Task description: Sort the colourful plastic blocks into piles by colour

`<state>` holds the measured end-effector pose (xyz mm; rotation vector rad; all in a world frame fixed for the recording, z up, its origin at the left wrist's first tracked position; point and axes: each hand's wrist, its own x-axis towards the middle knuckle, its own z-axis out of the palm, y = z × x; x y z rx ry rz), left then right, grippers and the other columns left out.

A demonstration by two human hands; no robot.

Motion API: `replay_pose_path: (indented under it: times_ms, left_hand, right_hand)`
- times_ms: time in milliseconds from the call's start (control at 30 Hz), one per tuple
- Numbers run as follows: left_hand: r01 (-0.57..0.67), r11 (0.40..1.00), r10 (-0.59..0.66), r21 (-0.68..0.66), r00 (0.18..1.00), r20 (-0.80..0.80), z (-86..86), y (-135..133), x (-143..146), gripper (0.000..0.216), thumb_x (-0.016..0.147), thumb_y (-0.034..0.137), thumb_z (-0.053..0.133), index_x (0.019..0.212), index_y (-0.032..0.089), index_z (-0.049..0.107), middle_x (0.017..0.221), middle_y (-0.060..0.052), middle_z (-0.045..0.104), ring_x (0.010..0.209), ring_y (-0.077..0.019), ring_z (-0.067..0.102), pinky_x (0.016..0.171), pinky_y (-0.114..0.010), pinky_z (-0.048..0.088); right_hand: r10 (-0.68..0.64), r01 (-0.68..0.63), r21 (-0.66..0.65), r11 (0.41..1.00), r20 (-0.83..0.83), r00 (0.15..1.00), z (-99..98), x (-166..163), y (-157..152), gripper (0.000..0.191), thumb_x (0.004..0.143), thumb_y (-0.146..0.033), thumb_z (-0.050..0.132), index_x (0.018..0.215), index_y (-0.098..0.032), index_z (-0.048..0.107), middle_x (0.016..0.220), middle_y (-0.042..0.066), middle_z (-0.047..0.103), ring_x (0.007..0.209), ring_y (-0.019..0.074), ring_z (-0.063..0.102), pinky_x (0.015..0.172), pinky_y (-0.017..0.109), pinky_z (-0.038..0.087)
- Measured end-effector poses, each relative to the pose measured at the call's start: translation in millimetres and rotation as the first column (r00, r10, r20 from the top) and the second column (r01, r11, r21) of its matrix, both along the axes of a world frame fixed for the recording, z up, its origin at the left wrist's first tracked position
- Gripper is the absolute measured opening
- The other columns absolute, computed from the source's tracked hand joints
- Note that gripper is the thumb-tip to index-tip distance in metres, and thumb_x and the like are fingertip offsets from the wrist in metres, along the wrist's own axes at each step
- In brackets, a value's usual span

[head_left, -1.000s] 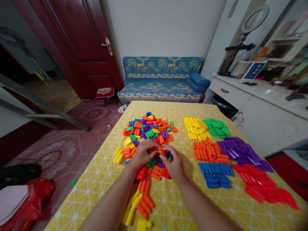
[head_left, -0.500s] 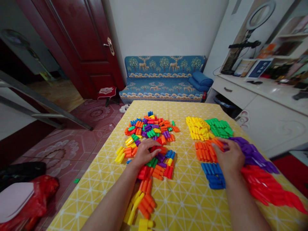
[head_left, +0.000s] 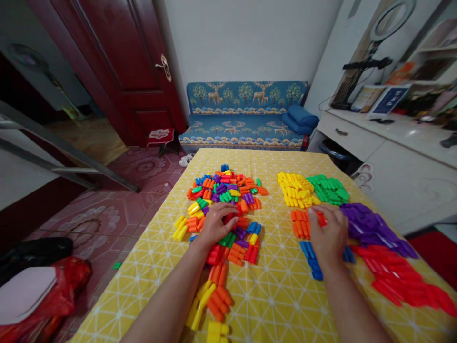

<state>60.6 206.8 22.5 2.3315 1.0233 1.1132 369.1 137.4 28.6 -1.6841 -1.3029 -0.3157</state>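
Note:
On the left, a mixed pile of bullet-shaped plastic building blocks [head_left: 228,196] in several colours spreads over the table. My left hand [head_left: 218,223] lies on this pile, its fingers curled around a red block [head_left: 228,218]. To the right, blocks lie grouped by colour. My right hand [head_left: 330,231] is over the orange group [head_left: 300,224], its thumb and fingers bent about an orange block [head_left: 320,218]. Part of that group is hidden under the hand. Around it are yellow [head_left: 294,189], green [head_left: 327,189], purple [head_left: 376,228], red [head_left: 403,276] and blue blocks [head_left: 311,259].
A yellow patterned cloth [head_left: 271,295] covers the table. Beyond it stands a blue sofa [head_left: 232,124]. On the right is a white cabinet [head_left: 410,162], on the left a metal ladder [head_left: 71,157]. A green block [head_left: 117,265] lies on the floor.
My right hand has moved left and a little nearer over the orange group, and now covers part of the blue blocks. The left hand stays in place. The view has shifted slightly.

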Motion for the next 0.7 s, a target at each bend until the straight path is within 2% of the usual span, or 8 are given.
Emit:
replay_pose_path:
  times_ms: [100, 167, 267, 367, 467, 567, 633, 700]
  left_hand:
    - [-0.081, 0.996, 0.084, 0.038, 0.991, -0.101, 1.0, 0, 0, 0.03, 0.082, 0.03, 0.067, 0.11, 0.022, 0.069, 0.117, -0.009, 0.066, 0.107, -0.0256, 0.061, 0.092, -0.041, 0.046]
    - [-0.113, 0.992, 0.121, 0.06, 0.977, -0.173, 1.4, -1, 0, 0.04, 0.078, 0.032, 0.07, 0.116, 0.021, 0.067, 0.118, -0.01, 0.065, 0.107, -0.0279, 0.059, 0.092, -0.042, 0.045]
    - [-0.149, 0.986, 0.163, 0.075, 0.959, -0.231, 1.6, -1, -1, 0.047, 0.076, 0.033, 0.07, 0.12, 0.02, 0.065, 0.113, -0.011, 0.065, 0.102, -0.0284, 0.059, 0.09, -0.042, 0.045]
    - [-0.152, 0.985, 0.168, 0.081, 0.953, -0.253, 2.0, 0, -1, 0.047, 0.076, 0.033, 0.07, 0.121, 0.02, 0.064, 0.102, -0.01, 0.068, 0.096, -0.0274, 0.059, 0.085, -0.041, 0.046]
    - [-0.15, 0.986, 0.164, 0.074, 0.953, -0.255, 2.3, 0, -1, 0.047, 0.076, 0.032, 0.07, 0.122, 0.021, 0.064, 0.095, -0.01, 0.07, 0.09, -0.0267, 0.059, 0.081, -0.04, 0.045]
    - [-0.134, 0.99, 0.141, 0.045, 0.963, -0.229, 1.5, 1, -2, 0.045, 0.077, 0.031, 0.07, 0.12, 0.02, 0.065, 0.097, -0.009, 0.07, 0.091, -0.0261, 0.06, 0.081, -0.039, 0.045]
    - [-0.096, 0.995, 0.099, 0.023, 0.975, -0.2, 0.4, 1, -2, 0.041, 0.077, 0.026, 0.069, 0.117, 0.021, 0.067, 0.1, -0.008, 0.071, 0.092, -0.0252, 0.061, 0.082, -0.038, 0.044]
    - [-0.061, 0.998, 0.061, 0.007, 0.985, -0.163, -0.5, 1, -2, 0.036, 0.078, 0.02, 0.066, 0.114, 0.022, 0.068, 0.098, -0.007, 0.072, 0.09, -0.0236, 0.062, 0.081, -0.037, 0.044]
  right_hand:
    - [0.376, -0.382, -0.04, 0.923, -0.106, 0.92, -10.3, -54, 6, 0.023, 0.089, -0.036, 0.055, 0.1, -0.019, 0.066, 0.106, 0.01, 0.063, 0.105, 0.0227, 0.058, 0.095, 0.041, 0.046]
    - [0.49, -0.512, -0.115, 0.852, -0.173, 0.854, -20.1, -88, 12, 0.032, 0.086, -0.035, 0.059, 0.115, -0.021, 0.062, 0.119, 0.012, 0.06, 0.114, 0.0242, 0.055, 0.099, 0.043, 0.045]
    - [0.542, -0.576, -0.207, 0.791, -0.201, 0.816, -29.8, -119, 22, 0.061, 0.079, -0.033, 0.065, 0.137, -0.022, 0.048, 0.138, 0.013, 0.051, 0.129, 0.0285, 0.046, 0.106, 0.049, 0.04]
    - [0.555, -0.58, -0.308, 0.755, -0.173, 0.814, -28.9, -130, 34, 0.076, 0.072, -0.026, 0.069, 0.143, -0.025, 0.043, 0.144, 0.012, 0.045, 0.134, 0.0323, 0.041, 0.108, 0.054, 0.036]
    - [0.521, -0.532, -0.389, 0.752, -0.144, 0.841, -24.5, -134, 43, 0.07, 0.068, -0.022, 0.07, 0.135, -0.027, 0.053, 0.137, 0.013, 0.052, 0.128, 0.0352, 0.046, 0.105, 0.057, 0.036]
    - [0.512, -0.553, -0.34, 0.76, -0.21, 0.833, -24.3, -136, 43, 0.051, 0.07, -0.02, 0.066, 0.121, -0.026, 0.063, 0.118, 0.01, 0.064, 0.112, 0.0293, 0.057, 0.099, 0.05, 0.042]
    - [0.536, -0.626, -0.242, 0.741, -0.349, 0.769, -25.5, -136, 40, 0.037, 0.073, -0.019, 0.061, 0.109, -0.025, 0.066, 0.109, 0.005, 0.068, 0.104, 0.0238, 0.061, 0.096, 0.043, 0.046]
    - [0.558, -0.696, -0.128, 0.706, -0.505, 0.659, -25.4, -136, 37, 0.029, 0.075, -0.019, 0.058, 0.103, -0.024, 0.066, 0.105, 0.002, 0.07, 0.101, 0.0205, 0.063, 0.093, 0.038, 0.049]
